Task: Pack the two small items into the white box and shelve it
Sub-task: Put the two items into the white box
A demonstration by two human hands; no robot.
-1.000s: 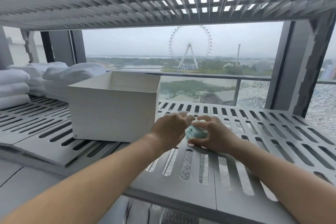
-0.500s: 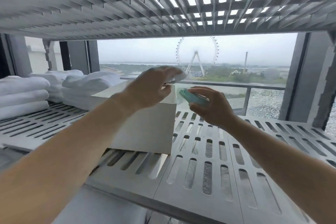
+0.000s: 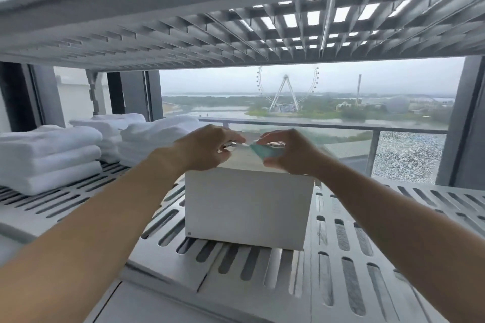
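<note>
While both hands hover over the open top of the white box, seems to be the moment just before the drop. Left hand pinched around a small pale, partly shiny item, too blurred to name. Right hand clamped on a small teal item, fingers curled over the top, thumb under. Fingertips nearly meeting at 12 o'clock above the box, probably to release both things into the same middle spot rather than against a wall. Palms turned down and wrists raised, likely to clear the front rim before letting go.

Box standing upright on the slotted grey shelf, front face toward the camera, pulled close to the shelf's front edge, presumably for an easy reach over the top. Inside of the box hidden behind the front wall and the hands; cannot tell what lies in it. Stacks of folded white towels at 9 to 10 o'clock from the box, well apart from it. Another slotted shelf close overhead, leaving little headroom, a fair reason for keeping the hands low.

Packing judged almost done, shelving not yet. Next move likely calls for opening both grips together, then sliding the box back toward 12 o'clock. Main risk: an item catching the rim and slipping through a shelf slot.
</note>
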